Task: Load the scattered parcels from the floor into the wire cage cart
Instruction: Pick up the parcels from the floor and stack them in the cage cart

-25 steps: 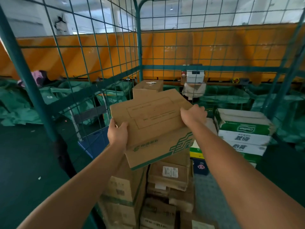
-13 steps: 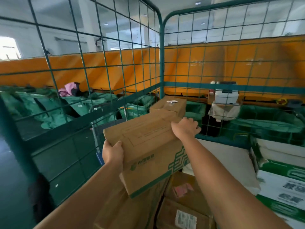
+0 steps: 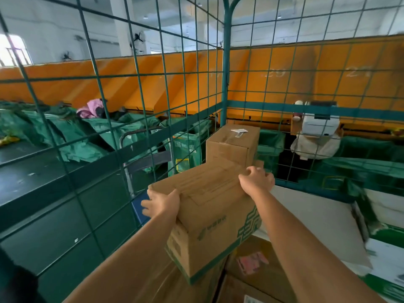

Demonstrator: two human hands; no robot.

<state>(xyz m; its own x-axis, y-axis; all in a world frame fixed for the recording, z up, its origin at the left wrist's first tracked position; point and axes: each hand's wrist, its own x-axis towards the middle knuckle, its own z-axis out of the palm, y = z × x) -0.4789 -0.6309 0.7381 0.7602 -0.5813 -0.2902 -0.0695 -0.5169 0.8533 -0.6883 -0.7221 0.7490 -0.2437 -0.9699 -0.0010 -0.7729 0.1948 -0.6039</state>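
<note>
I hold a brown cardboard parcel (image 3: 209,213) with green printing inside the green wire cage cart (image 3: 225,62). My left hand (image 3: 161,203) grips its near left corner, and my right hand (image 3: 256,180) curls over its far right edge. The parcel sits low over other brown parcels (image 3: 258,267) stacked in the cart; whether it rests on them is hidden. A taller brown box (image 3: 231,145) stands just beyond it in the cart's far corner.
A flat white box (image 3: 317,219) and green-and-white cartons (image 3: 384,259) lie in the cart to the right. Outside the mesh are green mail sacks (image 3: 94,132), an orange chute wall (image 3: 153,84), a blue trolley (image 3: 140,206) and a white printer (image 3: 320,125).
Both hands have carried the parcel forward and down, deeper into the cart toward the far left corner, and it has tilted flatter. My view has moved closer to the cage wall.
</note>
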